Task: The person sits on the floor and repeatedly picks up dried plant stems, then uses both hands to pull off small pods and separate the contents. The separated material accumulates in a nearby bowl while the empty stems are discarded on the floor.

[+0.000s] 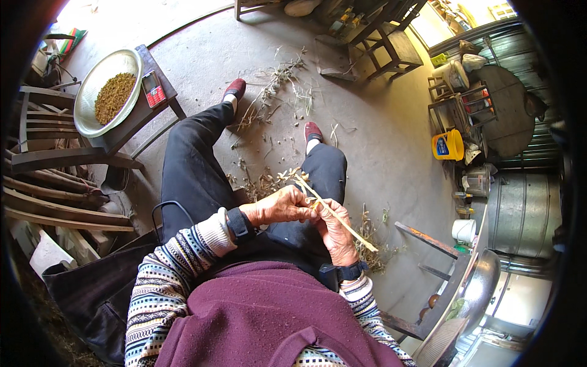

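Observation:
A dried, pale plant stalk [341,219] with several small pods [290,174] at its far end lies across my right hand [331,231], which grips it with the fingers curled. My left hand [282,205] meets it from the left, thumb and fingers pinched at a yellowish dried pod [315,204] by the stalk. Both hands are above my lap, fingertips almost touching. What lies inside the curled fingers is hidden. Dry plant debris [259,186] sits on the floor between my legs, and a heap of dry stalks [371,234] is just right of my right hand.
At left, a white plastic colander [82,110] of brown bean-like pieces and a red mobile phone [153,89] rest on a wooden bench [124,133]. Stripped stalks [275,82] lie beyond my feet. A wooden stool [440,270], yellow bucket [448,145] and metal drum [523,215] stand at right.

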Tool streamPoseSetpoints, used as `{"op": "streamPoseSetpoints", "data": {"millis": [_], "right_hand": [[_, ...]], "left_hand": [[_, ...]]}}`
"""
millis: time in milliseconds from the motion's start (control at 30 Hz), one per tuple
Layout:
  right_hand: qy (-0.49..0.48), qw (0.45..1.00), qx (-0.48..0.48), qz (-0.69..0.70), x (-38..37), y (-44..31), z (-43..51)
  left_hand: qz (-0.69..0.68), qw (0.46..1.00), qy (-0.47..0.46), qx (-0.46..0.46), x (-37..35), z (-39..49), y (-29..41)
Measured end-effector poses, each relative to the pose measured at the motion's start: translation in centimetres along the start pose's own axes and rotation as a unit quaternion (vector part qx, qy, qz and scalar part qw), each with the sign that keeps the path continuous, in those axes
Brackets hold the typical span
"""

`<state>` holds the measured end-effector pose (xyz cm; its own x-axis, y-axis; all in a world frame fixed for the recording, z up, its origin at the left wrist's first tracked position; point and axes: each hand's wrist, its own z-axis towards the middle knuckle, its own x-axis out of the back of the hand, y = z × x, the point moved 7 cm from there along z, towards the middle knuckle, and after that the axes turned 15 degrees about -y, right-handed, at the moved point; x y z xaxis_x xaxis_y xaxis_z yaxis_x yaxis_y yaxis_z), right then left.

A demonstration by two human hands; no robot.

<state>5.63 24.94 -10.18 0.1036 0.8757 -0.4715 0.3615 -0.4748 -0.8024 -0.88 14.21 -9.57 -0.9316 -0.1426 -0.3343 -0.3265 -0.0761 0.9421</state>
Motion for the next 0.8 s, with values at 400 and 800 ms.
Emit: {"op": "streamPoseSetpoints", "data": {"millis": [400,800], "right_hand": [[0.01,0.994,-0.016,-0.104,-1.2,-0.6,0.0],[-0.031,0.994,-0.053,-0.091,-1.1,-0.3,0.3]], "left_hand": [[0.21,0.972,0.104,0.009,1.0,-1.2,1.1],[0.144,0.987,0.067,0.004,1.1,-1.4,0.6]]}}
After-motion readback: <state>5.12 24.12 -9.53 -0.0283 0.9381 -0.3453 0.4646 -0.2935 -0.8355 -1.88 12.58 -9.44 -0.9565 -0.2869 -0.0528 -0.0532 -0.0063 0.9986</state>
